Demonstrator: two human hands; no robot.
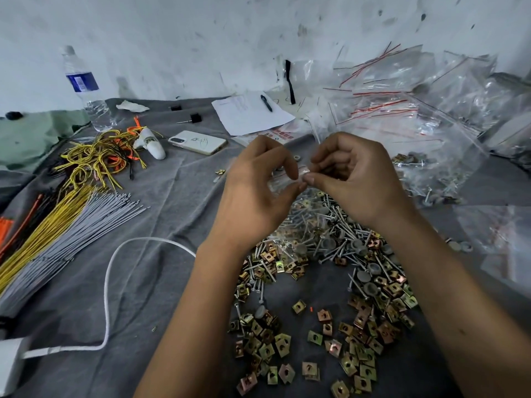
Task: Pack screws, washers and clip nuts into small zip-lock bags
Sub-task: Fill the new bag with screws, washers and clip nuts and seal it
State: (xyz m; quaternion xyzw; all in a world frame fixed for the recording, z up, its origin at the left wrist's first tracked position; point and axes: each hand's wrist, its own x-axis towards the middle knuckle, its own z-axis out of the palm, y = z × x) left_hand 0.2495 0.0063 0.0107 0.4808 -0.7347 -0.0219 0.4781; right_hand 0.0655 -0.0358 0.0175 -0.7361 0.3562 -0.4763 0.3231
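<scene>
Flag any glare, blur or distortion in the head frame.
Head view: wide-angle bowing curves the cloth edge and wall line at the borders; lighting soft and even, with faint shadows; glare on the heap of zip-lock bags; the small bag pinched between left hand and right hand is nearly invisible; clip nuts sharp.

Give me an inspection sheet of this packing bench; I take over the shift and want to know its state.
Surface: grey cloth, wrinkled.
Job's things: clip nuts and screws heaped loose below the hands; small zip-lock bag held between both hands; empty bags piled far right.
Clutter: water bottle, phone, paper with pen.
Grippers: left hand and right hand both pinch the bag.
Cables: white cable looping to a charger; yellow and grey wire bundles on the left.
Surroundings: scuffed white wall.
</scene>
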